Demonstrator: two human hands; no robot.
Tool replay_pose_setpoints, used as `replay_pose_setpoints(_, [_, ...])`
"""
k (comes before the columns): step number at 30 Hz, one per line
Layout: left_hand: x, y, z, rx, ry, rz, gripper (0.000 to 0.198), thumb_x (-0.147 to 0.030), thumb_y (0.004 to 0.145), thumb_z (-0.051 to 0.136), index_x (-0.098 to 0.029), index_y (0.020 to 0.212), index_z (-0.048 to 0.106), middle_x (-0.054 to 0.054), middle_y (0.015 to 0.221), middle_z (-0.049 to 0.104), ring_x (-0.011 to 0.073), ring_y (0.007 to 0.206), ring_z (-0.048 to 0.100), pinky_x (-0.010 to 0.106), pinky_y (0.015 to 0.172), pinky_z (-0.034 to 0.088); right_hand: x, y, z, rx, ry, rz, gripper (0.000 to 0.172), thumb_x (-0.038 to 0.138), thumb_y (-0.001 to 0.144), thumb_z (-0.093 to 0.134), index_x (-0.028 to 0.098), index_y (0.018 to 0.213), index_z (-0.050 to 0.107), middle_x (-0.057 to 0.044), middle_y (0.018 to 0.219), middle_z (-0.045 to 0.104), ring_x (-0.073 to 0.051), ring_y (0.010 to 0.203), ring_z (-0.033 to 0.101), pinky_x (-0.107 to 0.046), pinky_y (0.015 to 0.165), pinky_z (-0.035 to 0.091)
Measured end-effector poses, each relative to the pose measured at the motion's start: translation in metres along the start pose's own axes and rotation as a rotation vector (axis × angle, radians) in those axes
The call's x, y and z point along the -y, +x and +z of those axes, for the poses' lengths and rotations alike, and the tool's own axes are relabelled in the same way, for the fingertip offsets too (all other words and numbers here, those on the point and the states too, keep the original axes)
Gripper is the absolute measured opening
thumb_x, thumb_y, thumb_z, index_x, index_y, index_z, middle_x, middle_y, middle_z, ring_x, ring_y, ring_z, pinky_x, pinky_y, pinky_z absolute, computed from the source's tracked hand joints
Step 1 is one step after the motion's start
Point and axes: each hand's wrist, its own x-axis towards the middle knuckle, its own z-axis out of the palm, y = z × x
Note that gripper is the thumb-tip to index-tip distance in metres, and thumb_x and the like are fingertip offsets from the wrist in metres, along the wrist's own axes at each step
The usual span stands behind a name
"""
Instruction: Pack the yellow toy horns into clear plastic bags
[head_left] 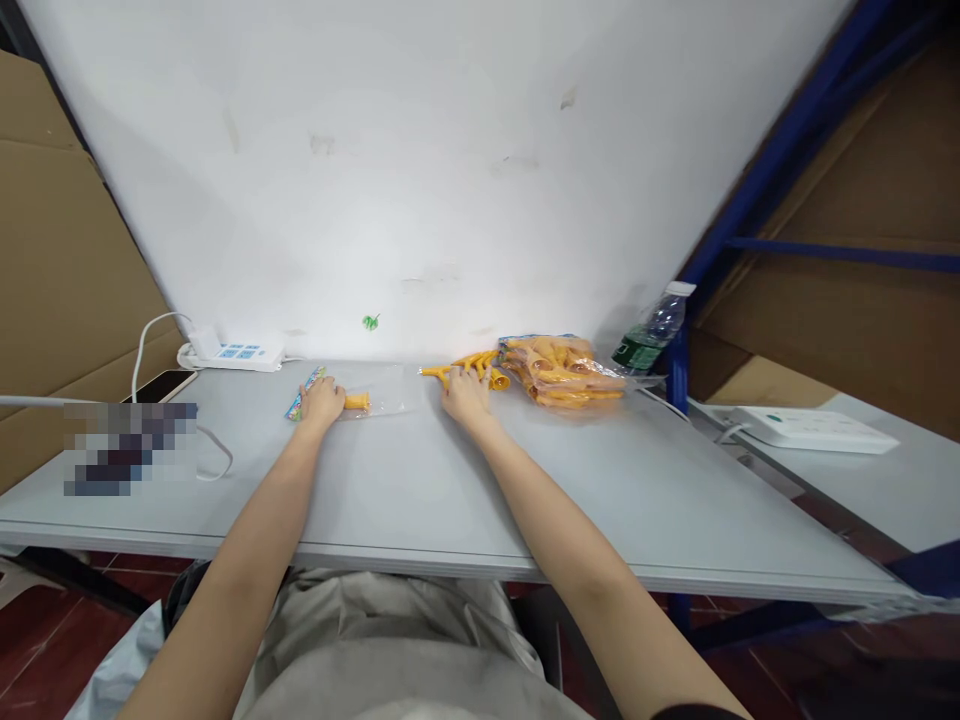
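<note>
My left hand (pixel 322 402) is closed over a clear plastic bag (pixel 390 390) lying flat at the left of the table, near its colourful printed header (pixel 294 404). From under that hand a yellow-orange plastic tube (pixel 357 402) sticks out to the right. My right hand (pixel 466 394) has its fingers curled onto a branching yellow plastic piece (pixel 433 372) by the back of the table. A round, hollow yellow end (pixel 500 381) shows just right of these fingers; whether it belongs to the same piece I cannot tell.
A clear bag full of yellow-orange plastic parts (pixel 562 375) lies right of my right hand. Behind it leans a green-labelled bottle (pixel 652 330). Back left are a white power strip (pixel 240 356) and a phone (pixel 163 386). A white panel (pixel 450 180) rises behind the table.
</note>
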Motion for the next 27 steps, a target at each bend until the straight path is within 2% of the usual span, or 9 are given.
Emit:
replay_pose_setpoints(3, [0.002, 0.000, -0.001, -0.007, 0.010, -0.024, 0.038, -0.023, 0.088, 0.033, -0.014, 0.113, 0.060, 0.015, 0.129, 0.055, 0.0266, 0.124, 0.046, 0.050, 0.110, 0.018, 0.000, 0.000, -0.008, 0.125, 0.014, 0.053, 0.033, 0.014, 0.079, 0.050, 0.015, 0.111, 0.061, -0.018, 0.102, 0.065, -0.030, 0.106, 0.055, -0.045, 0.093, 0.037])
replay_pose_setpoints(6, [0.004, 0.001, -0.002, -0.001, 0.015, -0.041, 0.039, -0.022, 0.088, 0.031, -0.014, 0.110, 0.062, 0.016, 0.127, 0.056, 0.0273, 0.123, 0.046, 0.050, 0.109, 0.019, -0.003, 0.001, -0.014, 0.234, 0.074, 0.124, 0.027, 0.020, 0.082, 0.052, 0.017, 0.104, 0.066, -0.018, 0.101, 0.065, -0.029, 0.095, 0.061, -0.038, 0.081, 0.044])
replay_pose_setpoints(8, [0.006, 0.002, -0.002, 0.005, 0.018, -0.039, 0.040, -0.022, 0.088, 0.030, -0.013, 0.110, 0.063, 0.017, 0.128, 0.055, 0.0282, 0.123, 0.047, 0.051, 0.109, 0.020, -0.007, 0.004, -0.017, 0.219, 0.125, 0.157, 0.026, 0.024, 0.082, 0.054, 0.014, 0.101, 0.067, -0.019, 0.100, 0.065, -0.030, 0.094, 0.062, -0.037, 0.079, 0.045])
replay_pose_setpoints(11, [0.006, 0.002, -0.002, 0.001, 0.011, -0.033, 0.040, -0.022, 0.088, 0.031, -0.013, 0.110, 0.063, 0.018, 0.127, 0.055, 0.0295, 0.122, 0.048, 0.053, 0.107, 0.022, -0.012, 0.009, -0.024, 0.098, 0.252, 0.165, 0.026, 0.024, 0.080, 0.056, 0.011, 0.100, 0.067, -0.017, 0.095, 0.067, -0.028, 0.092, 0.063, -0.034, 0.077, 0.046])
replay_pose_setpoints(13, [0.006, 0.002, -0.002, -0.013, 0.000, -0.035, 0.039, -0.022, 0.087, 0.033, -0.014, 0.109, 0.064, 0.017, 0.126, 0.057, 0.0296, 0.122, 0.047, 0.052, 0.107, 0.023, -0.015, 0.012, -0.030, 0.038, 0.387, 0.160, 0.027, 0.024, 0.080, 0.056, 0.011, 0.102, 0.065, -0.014, 0.091, 0.069, -0.024, 0.082, 0.065, -0.030, 0.071, 0.047])
replay_pose_setpoints(17, [0.005, 0.002, -0.001, -0.015, -0.001, -0.046, 0.039, -0.022, 0.087, 0.034, -0.015, 0.109, 0.064, 0.016, 0.125, 0.058, 0.0289, 0.122, 0.047, 0.051, 0.106, 0.025, -0.018, 0.013, -0.040, 0.105, 0.591, 0.143, 0.032, 0.025, 0.078, 0.057, 0.012, 0.107, 0.063, -0.008, 0.089, 0.069, -0.012, 0.052, 0.058, -0.024, 0.055, 0.045])
replay_pose_setpoints(19, [0.005, 0.002, -0.001, -0.010, 0.009, -0.048, 0.039, -0.022, 0.087, 0.033, -0.015, 0.110, 0.064, 0.016, 0.126, 0.058, 0.0283, 0.121, 0.048, 0.051, 0.106, 0.025, -0.018, 0.012, -0.040, 0.135, 0.583, 0.064, 0.029, 0.022, 0.075, 0.061, 0.012, 0.102, 0.065, -0.006, 0.086, 0.068, -0.011, 0.054, 0.058, -0.023, 0.057, 0.045])
replay_pose_setpoints(22, [0.006, 0.002, 0.000, -0.012, 0.026, -0.042, 0.039, -0.023, 0.088, 0.032, -0.015, 0.110, 0.063, 0.017, 0.127, 0.057, 0.0280, 0.121, 0.048, 0.050, 0.106, 0.025, -0.014, 0.010, -0.035, 0.143, 0.553, -0.065, 0.024, 0.019, 0.071, 0.065, 0.013, 0.093, 0.068, -0.006, 0.083, 0.068, -0.014, 0.070, 0.060, -0.023, 0.066, 0.045])
replay_pose_setpoints(27, [0.003, 0.003, 0.003, 0.059, 0.003, 0.051, 0.042, -0.022, 0.088, 0.032, -0.016, 0.120, 0.058, 0.013, 0.136, 0.051, 0.0257, 0.128, 0.043, 0.047, 0.108, 0.024, 0.003, 0.006, -0.019, 0.207, 0.599, -0.081, 0.028, 0.021, 0.071, 0.065, 0.013, 0.098, 0.067, -0.005, 0.083, 0.068, -0.014, 0.072, 0.059, -0.022, 0.066, 0.044])
